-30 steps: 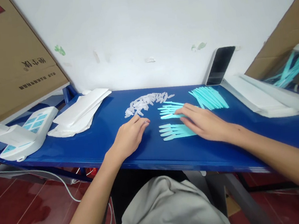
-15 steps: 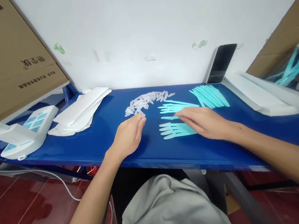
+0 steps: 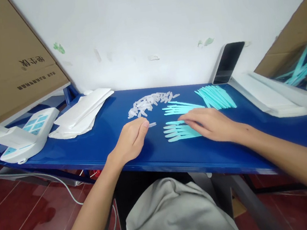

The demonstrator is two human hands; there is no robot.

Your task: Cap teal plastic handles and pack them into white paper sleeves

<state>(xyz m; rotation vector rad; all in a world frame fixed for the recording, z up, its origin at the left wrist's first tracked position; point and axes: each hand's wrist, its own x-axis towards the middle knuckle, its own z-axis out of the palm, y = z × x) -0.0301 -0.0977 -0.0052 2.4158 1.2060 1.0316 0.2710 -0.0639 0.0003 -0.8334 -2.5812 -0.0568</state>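
My left hand (image 3: 131, 139) is closed over the blue table, and a small translucent white sleeve (image 3: 152, 124) sticks out from between its thumb and fingers. My right hand (image 3: 212, 123) pinches a teal plastic stick (image 3: 172, 122) at the top of a row of similar sticks (image 3: 185, 134). The left ends of that row look pale, as if sleeved. Just behind lies another group of teal sticks (image 3: 180, 107), partly beside my right fingers. A pile of translucent sleeves (image 3: 148, 103) spreads out beyond my left hand.
More teal sticks (image 3: 216, 97) lie bunched at the back right, near a phone (image 3: 228, 63) leaning on the wall. White packets (image 3: 83, 112) and a power strip (image 3: 38, 125) are on the left. White packaging (image 3: 277, 96) and a clear container (image 3: 304, 63) stand right.
The teal stick in my right hand has moved slightly toward me, up against the row. A translucent sleeve now shows plainly beyond my left fingertips.
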